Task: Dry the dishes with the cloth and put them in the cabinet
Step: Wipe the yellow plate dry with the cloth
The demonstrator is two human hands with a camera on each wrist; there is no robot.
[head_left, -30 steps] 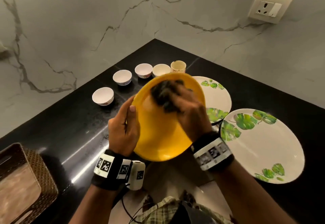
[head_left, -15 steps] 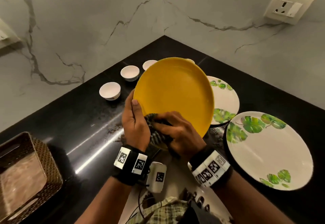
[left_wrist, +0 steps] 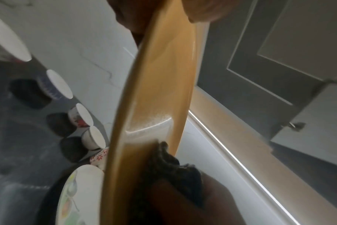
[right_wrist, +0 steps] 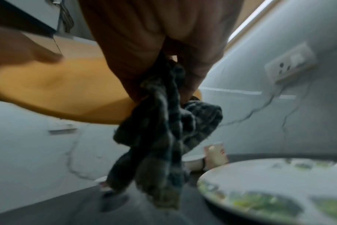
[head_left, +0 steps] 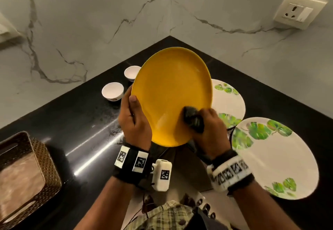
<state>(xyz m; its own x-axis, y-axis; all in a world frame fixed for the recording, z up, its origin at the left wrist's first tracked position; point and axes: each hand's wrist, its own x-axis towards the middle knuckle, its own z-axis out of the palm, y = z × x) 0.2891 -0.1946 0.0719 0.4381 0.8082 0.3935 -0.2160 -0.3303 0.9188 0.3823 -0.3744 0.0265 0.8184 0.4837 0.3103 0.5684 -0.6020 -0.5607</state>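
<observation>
The left hand [head_left: 134,119] holds the tilted yellow plate [head_left: 173,94] by its left edge, above the bench [head_left: 81,121]. The right hand [head_left: 210,130] squeezes the dark cloth [head_left: 192,119] against the plate's near right side.

White marble-veined walls [head_left: 90,22] meet above a glossy black countertop [head_left: 75,121]. A cream wall socket [head_left: 300,11] sits at right; a woven basket [head_left: 27,175] rests at left.
</observation>
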